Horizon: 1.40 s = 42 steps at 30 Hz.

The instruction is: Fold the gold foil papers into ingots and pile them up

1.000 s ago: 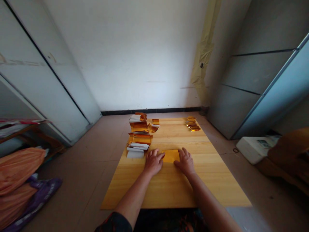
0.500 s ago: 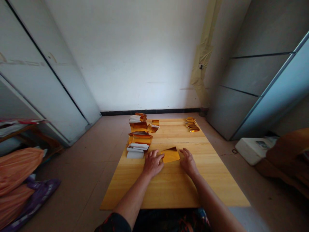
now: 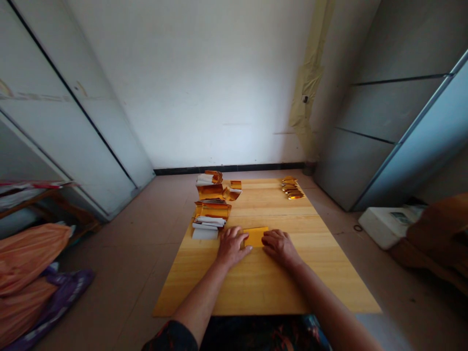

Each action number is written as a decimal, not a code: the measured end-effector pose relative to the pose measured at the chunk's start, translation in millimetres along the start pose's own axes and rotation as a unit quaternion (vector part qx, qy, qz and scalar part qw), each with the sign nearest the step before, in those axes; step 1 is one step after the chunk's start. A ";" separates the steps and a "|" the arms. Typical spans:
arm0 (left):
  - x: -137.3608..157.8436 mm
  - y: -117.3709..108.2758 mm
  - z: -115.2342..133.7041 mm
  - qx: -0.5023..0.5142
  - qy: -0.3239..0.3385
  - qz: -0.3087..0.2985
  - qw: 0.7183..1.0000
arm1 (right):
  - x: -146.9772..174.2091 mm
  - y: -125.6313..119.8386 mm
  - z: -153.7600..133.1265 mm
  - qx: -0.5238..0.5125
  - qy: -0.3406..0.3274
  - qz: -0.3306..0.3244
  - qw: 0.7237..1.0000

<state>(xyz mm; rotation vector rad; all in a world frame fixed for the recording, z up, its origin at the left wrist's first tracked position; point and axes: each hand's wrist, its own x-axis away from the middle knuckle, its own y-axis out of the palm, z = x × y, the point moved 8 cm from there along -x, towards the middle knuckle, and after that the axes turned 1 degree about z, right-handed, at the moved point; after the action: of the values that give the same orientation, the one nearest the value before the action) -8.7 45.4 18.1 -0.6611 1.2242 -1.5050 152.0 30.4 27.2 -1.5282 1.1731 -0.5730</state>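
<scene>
A sheet of gold foil paper [image 3: 255, 237] lies between my hands on the wooden table, its surface fairly flat. My left hand [image 3: 231, 244] presses on its left end with the thumb and fingers. At the right end, my right hand [image 3: 280, 246] has its fingers together on the paper, pinching or pressing the edge. The fingertips partly cover both ends. Left of my left hand are white-backed papers [image 3: 205, 233], and beyond them a stack of gold foil sheets [image 3: 214, 210].
More foil piles [image 3: 209, 178] stand along the table's far left. Folded gold pieces [image 3: 291, 189] form a row at the far right corner. The wooden table [image 3: 270, 287] ends close to my body. A white box [image 3: 383, 226] sits on the floor at right.
My right hand has moved left onto the paper's right end. The paper's raised dark far corner is now down, and the sheet looks smaller and more rectangular. My left hand has barely moved.
</scene>
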 end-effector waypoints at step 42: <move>-4.6 4.0 -4.5 0.009 -0.023 0.012 1.000 | -19.2 9.6 21.0 -0.075 -0.012 0.012 0.997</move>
<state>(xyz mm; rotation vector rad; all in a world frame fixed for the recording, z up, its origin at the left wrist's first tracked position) -9.7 51.6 13.8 -0.6638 1.1772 -1.4724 158.3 57.6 16.0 -1.6408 1.2373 -0.4562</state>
